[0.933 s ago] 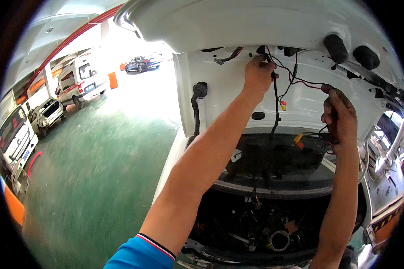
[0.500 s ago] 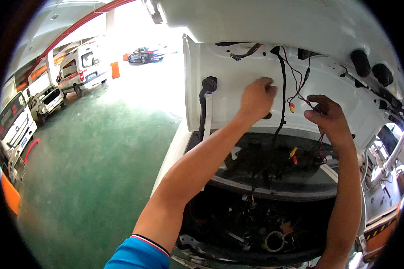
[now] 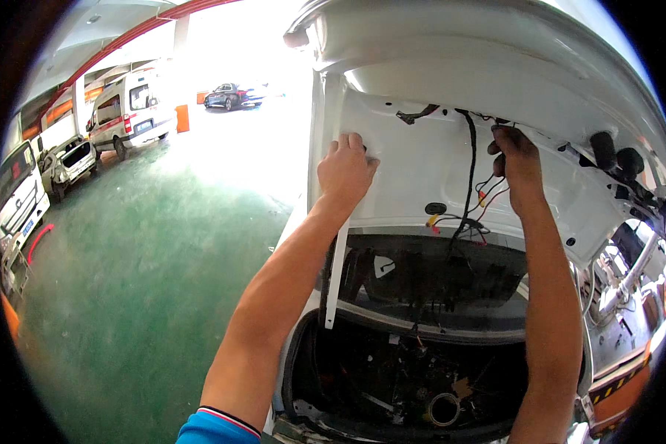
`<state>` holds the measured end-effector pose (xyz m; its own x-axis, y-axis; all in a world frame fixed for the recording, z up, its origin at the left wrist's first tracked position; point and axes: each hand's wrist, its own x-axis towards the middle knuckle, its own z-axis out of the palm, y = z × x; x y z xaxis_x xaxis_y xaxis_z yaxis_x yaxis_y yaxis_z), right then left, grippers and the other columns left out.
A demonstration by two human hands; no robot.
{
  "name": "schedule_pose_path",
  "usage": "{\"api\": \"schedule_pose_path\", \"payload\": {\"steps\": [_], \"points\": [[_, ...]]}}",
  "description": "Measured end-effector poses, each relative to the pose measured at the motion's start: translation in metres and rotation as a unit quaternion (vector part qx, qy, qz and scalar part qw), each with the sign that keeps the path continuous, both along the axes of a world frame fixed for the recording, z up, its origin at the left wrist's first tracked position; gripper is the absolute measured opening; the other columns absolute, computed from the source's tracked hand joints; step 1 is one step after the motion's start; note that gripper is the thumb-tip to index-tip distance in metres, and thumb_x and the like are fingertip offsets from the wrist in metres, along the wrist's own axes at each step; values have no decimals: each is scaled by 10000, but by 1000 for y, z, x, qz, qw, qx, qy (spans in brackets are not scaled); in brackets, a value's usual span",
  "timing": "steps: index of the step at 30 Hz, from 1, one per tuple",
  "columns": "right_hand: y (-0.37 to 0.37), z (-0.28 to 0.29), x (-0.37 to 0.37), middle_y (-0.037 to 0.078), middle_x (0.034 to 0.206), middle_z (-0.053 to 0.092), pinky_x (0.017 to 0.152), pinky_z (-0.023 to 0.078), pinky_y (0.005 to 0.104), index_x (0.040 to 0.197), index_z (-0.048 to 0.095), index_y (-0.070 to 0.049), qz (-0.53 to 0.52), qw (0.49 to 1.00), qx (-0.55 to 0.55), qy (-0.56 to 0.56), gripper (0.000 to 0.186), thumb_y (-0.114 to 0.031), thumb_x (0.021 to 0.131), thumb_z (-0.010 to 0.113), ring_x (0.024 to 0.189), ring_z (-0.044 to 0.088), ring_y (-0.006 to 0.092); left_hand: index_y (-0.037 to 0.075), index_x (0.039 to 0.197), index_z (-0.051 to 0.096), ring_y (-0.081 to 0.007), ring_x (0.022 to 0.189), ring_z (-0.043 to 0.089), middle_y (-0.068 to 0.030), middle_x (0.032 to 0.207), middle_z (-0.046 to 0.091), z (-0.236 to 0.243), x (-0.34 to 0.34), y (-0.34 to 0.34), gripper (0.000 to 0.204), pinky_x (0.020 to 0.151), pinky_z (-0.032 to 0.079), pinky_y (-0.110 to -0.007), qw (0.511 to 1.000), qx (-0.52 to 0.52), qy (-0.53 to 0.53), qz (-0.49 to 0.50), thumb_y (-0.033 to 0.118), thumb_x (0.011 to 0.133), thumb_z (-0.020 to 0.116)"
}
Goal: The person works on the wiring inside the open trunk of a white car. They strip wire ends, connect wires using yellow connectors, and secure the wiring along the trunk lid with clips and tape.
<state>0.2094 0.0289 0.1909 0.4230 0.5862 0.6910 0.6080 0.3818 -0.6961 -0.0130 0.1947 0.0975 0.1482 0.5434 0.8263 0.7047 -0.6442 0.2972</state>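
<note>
Ahead of me is the white inner panel (image 3: pixel 399 174) of a raised trunk lid. My left hand (image 3: pixel 345 169) lies on its left side, fingers curled over a black part that is mostly hidden. A white strip (image 3: pixel 337 281) hangs below this hand. My right hand (image 3: pixel 516 159) is up at the panel's upper edge, fingers bent around thin wires. Beneath it dangle a red-and-yellow connector (image 3: pixel 482 198) and loose wire. A taped black wiring harness (image 3: pixel 471 163) runs down the middle. Left of it hang a yellow plug (image 3: pixel 432 220) and a red one.
Below the lid lies the dark open trunk (image 3: pixel 362 362), with a round ring (image 3: pixel 444 408) and loose bits inside. Black cylinders (image 3: pixel 616 155) stick out at the upper right. Left is a green floor (image 3: pixel 148 296) with a white van (image 3: pixel 129 111), a stripped car body (image 3: pixel 68 164) and a dark car (image 3: pixel 233 96).
My left hand has moved left onto the black part. My right hand has risen to the panel's upper edge. The yellow and red plugs have shifted left and up; the view has tilted upward.
</note>
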Motion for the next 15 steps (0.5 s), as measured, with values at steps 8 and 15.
{"api": "schedule_pose_path", "payload": {"steps": [8,15], "points": [[5,27,-6,41,672,547,517,361,286,805,550,-59,-40,997,48,-38,303,-325,950,564,533,443,125,-7,1054,579,-375,897,677,-188,928,692,-10,-22,22,347,817,523,-463,977,-81,-151,-124,229,810,653],[8,8,11,65,811,620,531,409,272,1192,607,18,-28,989,-127,-72,463,-296,863,693,550,475,110,2,1028,585,-393,874,686,-210,910,699,17,-9,-2,352,795,535,-474,988,-152,-24,-18,298,839,613]]}}
